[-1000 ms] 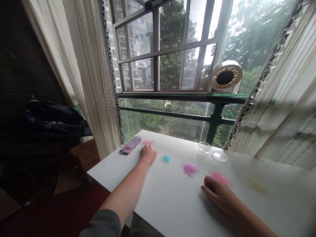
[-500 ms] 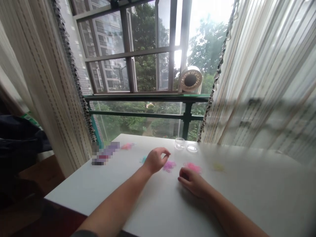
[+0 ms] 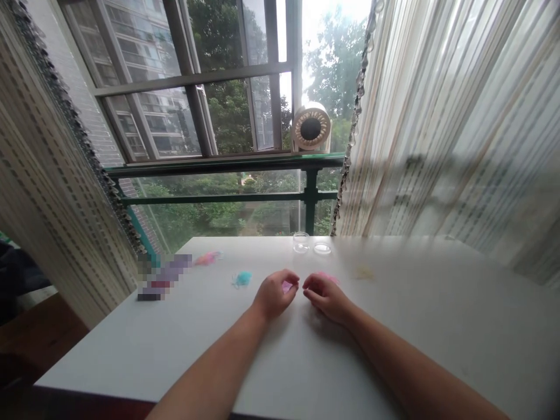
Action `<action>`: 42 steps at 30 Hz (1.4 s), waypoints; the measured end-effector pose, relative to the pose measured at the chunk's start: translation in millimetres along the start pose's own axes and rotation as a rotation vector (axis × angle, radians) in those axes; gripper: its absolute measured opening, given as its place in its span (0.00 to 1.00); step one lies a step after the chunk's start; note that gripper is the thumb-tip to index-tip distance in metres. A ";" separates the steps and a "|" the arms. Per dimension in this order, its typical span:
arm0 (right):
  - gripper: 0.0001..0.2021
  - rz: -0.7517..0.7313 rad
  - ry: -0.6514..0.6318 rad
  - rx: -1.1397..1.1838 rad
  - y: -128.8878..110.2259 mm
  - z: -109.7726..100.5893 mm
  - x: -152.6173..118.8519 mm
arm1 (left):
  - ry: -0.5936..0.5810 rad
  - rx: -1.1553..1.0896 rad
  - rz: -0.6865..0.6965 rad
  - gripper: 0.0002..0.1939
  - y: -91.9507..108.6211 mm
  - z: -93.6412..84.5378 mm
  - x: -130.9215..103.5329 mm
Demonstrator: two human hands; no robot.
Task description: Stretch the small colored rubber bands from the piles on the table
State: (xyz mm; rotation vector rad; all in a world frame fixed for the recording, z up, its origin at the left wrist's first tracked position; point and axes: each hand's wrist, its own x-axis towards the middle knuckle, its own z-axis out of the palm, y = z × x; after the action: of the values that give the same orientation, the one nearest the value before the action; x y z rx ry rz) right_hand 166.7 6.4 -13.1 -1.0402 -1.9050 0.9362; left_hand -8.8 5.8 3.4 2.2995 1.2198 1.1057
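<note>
My left hand (image 3: pixel 276 296) is curled just above the table, thumb and fingertips drawn close together. Part of a purple pile of thin loops or strands (image 3: pixel 287 286) shows through the gap behind its fingers. Facing it from a short distance, my right hand (image 3: pixel 329 297) is bent with its fingers and thumb pinched. Anything between the fingertips of either hand is too small to make out. A pink pile (image 3: pixel 329 277) lies partly hidden behind my right hand. To the left of my left hand is a teal pile (image 3: pixel 242 279).
On the white table (image 3: pixel 175 344) lie a yellowish pile (image 3: pixel 364 272) at right and an orange-pink pile (image 3: pixel 207 258) at far left, near a pixelated item (image 3: pixel 165 279). A clear jar (image 3: pixel 301 242) and its round lid (image 3: pixel 322 249) stand at the back. A fan (image 3: pixel 311 128) sits by the window.
My right hand has moved left and slightly up, and it is now close to my left hand. My left hand now covers more of the purple pile. The view has swung to the right.
</note>
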 end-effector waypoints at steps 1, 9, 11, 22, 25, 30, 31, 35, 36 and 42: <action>0.05 0.010 0.005 0.017 0.1 0.2 0.2 | -0.007 0.003 0.008 0.08 0.2 1.0 0.3; 0.03 -0.037 0.028 0.000 8.1 1.4 2.2 | -0.013 -0.014 0.059 0.06 4.2 6.6 -1.4; 0.03 -0.029 0.015 0.012 8.5 1.4 2.2 | -0.013 -0.018 0.064 0.06 4.1 6.4 -1.2; 0.03 -0.030 0.017 0.019 1.6 -0.7 1.1 | -0.002 -0.032 0.031 0.08 3.0 3.0 -1.0; 0.04 -0.020 0.016 0.027 -1.4 -1.3 0.1 | -0.002 -0.041 0.023 0.09 1.4 2.9 -1.0; 0.05 -0.021 0.030 0.033 -5.6 -2.3 -0.5 | -0.021 -0.067 0.050 0.13 -0.8 3.0 -0.8; 0.05 -0.025 0.032 0.025 -5.9 -2.6 -0.5 | -0.027 -0.067 0.054 0.13 -0.9 3.1 -0.8; 0.05 -0.068 0.040 -0.026 -4.6 -3.9 -0.6 | -0.035 -0.058 0.054 0.12 -0.5 2.7 -0.7; 0.05 -0.082 0.042 -0.040 -3.8 -4.2 -0.6 | -0.034 -0.056 0.053 0.12 -0.3 2.5 -0.7; 0.04 -0.099 0.025 -0.077 0.6 -4.7 -1.0 | -0.037 -0.044 0.042 0.08 0.3 1.6 0.0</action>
State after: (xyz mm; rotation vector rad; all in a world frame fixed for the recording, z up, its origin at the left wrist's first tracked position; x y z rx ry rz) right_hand 171.4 6.9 -11.7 -0.9880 -1.9663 0.7965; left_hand -7.5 5.8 2.5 2.3121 1.1268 1.0883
